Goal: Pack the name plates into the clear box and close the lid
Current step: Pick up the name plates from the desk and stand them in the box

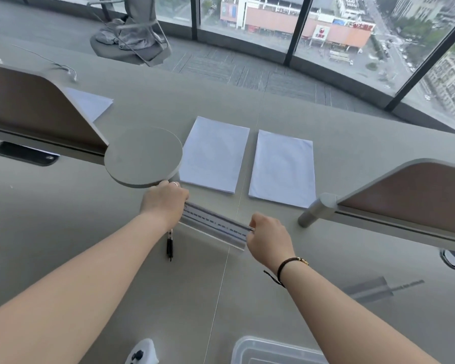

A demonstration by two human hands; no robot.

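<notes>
name plate (214, 224) | both ends gripped: left hand (165, 202), right hand (269, 236) | apparently lifted

The name plate (214, 224) looks like clear acrylic, glossy along its edges, with a printed paper strip inside. The desk (90, 232) is a smooth, matt grey-beige surface with a faint sheen. Two stacks of paper (214, 153) are plain white and matt. The clear box (247, 350) is translucent, smooth plastic. The pen (170, 248) is glossy black plastic. A braided cord bracelet (286, 266) looks like dark fabric.
</notes>
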